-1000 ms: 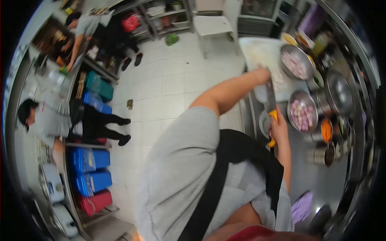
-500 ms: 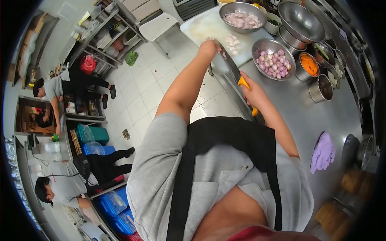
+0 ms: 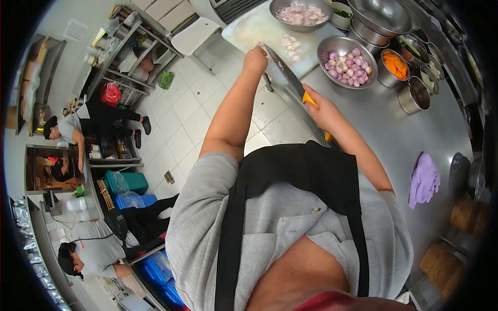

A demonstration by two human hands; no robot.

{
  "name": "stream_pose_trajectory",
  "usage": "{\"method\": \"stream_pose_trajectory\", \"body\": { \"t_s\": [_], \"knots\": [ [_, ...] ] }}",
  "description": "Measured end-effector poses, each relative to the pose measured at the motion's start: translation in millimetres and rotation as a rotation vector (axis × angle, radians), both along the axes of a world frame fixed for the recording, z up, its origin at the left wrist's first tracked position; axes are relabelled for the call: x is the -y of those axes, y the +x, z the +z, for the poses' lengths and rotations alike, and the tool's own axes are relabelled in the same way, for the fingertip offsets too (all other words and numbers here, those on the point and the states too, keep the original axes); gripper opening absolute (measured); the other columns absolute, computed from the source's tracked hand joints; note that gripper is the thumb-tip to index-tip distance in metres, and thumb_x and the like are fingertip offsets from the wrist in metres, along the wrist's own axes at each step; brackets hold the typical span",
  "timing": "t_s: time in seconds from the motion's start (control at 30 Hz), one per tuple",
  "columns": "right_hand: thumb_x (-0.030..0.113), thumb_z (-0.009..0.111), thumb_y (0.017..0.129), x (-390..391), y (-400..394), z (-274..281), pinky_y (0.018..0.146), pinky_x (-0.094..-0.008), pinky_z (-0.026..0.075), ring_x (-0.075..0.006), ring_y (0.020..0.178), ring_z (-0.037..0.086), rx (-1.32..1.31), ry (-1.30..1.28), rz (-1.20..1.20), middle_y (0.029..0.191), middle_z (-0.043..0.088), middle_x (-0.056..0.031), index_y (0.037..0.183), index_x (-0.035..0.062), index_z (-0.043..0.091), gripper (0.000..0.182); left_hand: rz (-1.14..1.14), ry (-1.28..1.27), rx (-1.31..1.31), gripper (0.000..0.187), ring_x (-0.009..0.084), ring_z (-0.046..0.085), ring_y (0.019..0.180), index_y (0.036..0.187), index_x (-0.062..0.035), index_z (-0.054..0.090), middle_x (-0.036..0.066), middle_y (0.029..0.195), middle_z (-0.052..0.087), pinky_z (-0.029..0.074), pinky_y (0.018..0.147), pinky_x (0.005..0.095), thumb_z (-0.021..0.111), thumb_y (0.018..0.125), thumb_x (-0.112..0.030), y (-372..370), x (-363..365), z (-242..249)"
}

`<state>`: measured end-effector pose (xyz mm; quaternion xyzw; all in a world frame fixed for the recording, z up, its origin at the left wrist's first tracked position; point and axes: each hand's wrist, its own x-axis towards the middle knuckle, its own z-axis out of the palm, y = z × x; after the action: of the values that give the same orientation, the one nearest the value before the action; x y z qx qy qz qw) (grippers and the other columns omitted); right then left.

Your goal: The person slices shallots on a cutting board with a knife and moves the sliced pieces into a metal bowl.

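My right hand (image 3: 322, 111) is wrapped round the yellow handle of a large knife (image 3: 284, 70), its blade pointing away over the edge of a white cutting board (image 3: 241, 33). By the blade's tip, my left hand (image 3: 255, 59) is closed with fingers curled; a pale bit shows at the fingertips, too small to name. Several peeled, whitish shallot pieces (image 3: 291, 44) lie on the board right of the blade. Behind them stands a metal bowl of sliced shallots (image 3: 302, 14). Whole purple shallots (image 3: 350, 67) fill a perforated metal bowl (image 3: 322, 52) to the right.
On the steel counter (image 3: 378, 119) are a pot of orange pieces (image 3: 395, 66), a metal pot (image 3: 414, 96), a large steel bowl (image 3: 381, 18) and a purple glove (image 3: 424, 179). A white chair (image 3: 196, 35) stands beyond the board. Two people work at the left.
The view has shifted, so the board and bowls sit higher in the picture. My left hand stays by the blade's tip, and my right hand keeps its hold on the knife.
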<state>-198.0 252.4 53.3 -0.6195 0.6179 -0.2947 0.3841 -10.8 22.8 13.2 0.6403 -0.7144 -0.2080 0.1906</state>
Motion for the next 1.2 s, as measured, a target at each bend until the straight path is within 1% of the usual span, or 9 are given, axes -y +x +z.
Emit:
{"method": "stream_pose_trajectory", "body": {
  "t_s": [0.1,0.2,0.27,0.4,0.47,0.53,0.67,0.73,1.2],
  "knots": [
    [0.016,0.045,0.092,-1,0,-1,0.049,-0.0298,0.045,-0.0139,0.046,0.047,-0.026,-0.012,-0.008,0.064,0.054,-0.0079,0.140,0.0236,0.036,0.050,-0.090,-0.083,0.118,0.017,0.0265,0.064,0.086,0.087,-0.0094,0.069,0.014,0.088,0.067,0.050,0.076,0.0348,0.069,0.073,-0.019,9,10,-2],
    [0.016,0.045,0.091,-1,-2,-2,0.050,-0.0303,0.045,-0.0141,0.046,0.048,-0.022,-0.011,-0.014,0.066,0.056,-0.0099,0.140,0.0235,0.036,0.050,-0.060,0.069,0.103,0.017,0.0257,0.064,0.089,0.090,-0.0116,0.069,0.012,0.090,0.068,0.050,0.078,0.0348,0.068,0.074,-0.019,15,21,-3],
    [0.016,0.046,0.091,-3,-3,-1,0.049,-0.0305,0.045,-0.0140,0.046,0.047,-0.011,-0.001,-0.019,0.068,0.057,-0.0108,0.140,0.0234,0.036,0.051,-0.201,0.128,0.232,0.017,0.0224,0.066,0.075,0.086,-0.0078,0.070,0.011,0.085,0.068,0.052,0.072,0.0329,0.067,0.077,-0.022,15,19,4],
    [0.015,0.047,0.090,-1,-4,-7,0.064,-0.0337,0.049,-0.0227,0.064,0.060,-0.073,-0.041,0.001,0.084,0.063,-0.0182,0.140,0.0219,0.035,0.052,-0.071,0.407,0.180,0.018,0.0196,0.063,0.059,0.080,0.0001,0.067,0.012,0.074,0.066,0.053,0.059,0.0315,0.066,0.080,-0.018,0,-2,34],
    [0.015,0.047,0.090,-1,-4,-8,0.070,-0.0350,0.049,-0.0270,0.073,0.063,-0.091,-0.089,0.009,0.091,0.064,-0.0210,0.140,0.0213,0.035,0.052,0.088,0.470,-0.373,0.021,0.0177,0.059,0.050,0.074,0.0049,0.062,0.012,0.064,0.060,0.050,0.047,0.0288,0.069,0.078,-0.014,3,12,4],
    [0.015,0.047,0.090,-2,-2,-2,0.080,-0.0370,0.048,-0.0352,0.090,0.062,-0.134,-0.024,0.027,0.100,0.062,-0.0254,0.140,0.0202,0.035,0.052,0.091,0.489,-0.429,0.018,0.0175,0.058,0.050,0.071,0.0035,0.060,0.012,0.063,0.059,0.049,0.045,0.0281,0.068,0.078,-0.011,1,7,11],
    [0.016,0.046,0.090,-4,1,9,0.079,-0.0384,0.048,-0.0385,0.088,0.061,-0.204,0.053,0.034,0.100,0.062,-0.0257,0.140,0.0208,0.034,0.051,0.108,0.611,-0.494,0.016,0.0160,0.055,0.047,0.065,-0.0007,0.053,0.010,0.060,0.056,0.048,0.044,0.0268,0.061,0.078,-0.005,-5,6,25],
    [0.021,0.046,0.090,-5,1,5,0.069,-0.0460,0.047,-0.0378,0.073,0.061,-0.263,0.002,0.039,0.080,0.062,-0.0237,0.140,0.0213,0.032,0.052,0.088,0.686,-0.482,0.010,0.0158,0.058,0.053,0.071,-0.0011,0.057,0.009,0.064,0.058,0.051,0.049,0.0266,0.064,0.076,-0.006,-2,21,14],
    [0.018,0.047,0.089,-11,4,30,0.069,-0.0461,0.047,-0.0380,0.076,0.061,-0.451,-0.040,0.071,0.081,0.062,-0.0228,0.138,0.0214,0.036,0.050,-0.038,0.884,-0.370,0.001,0.0123,0.060,0.059,0.077,-0.0038,0.060,0.005,0.069,0.062,0.052,0.055,0.0216,0.059,0.077,-0.005,-5,44,11]
  ]
}}
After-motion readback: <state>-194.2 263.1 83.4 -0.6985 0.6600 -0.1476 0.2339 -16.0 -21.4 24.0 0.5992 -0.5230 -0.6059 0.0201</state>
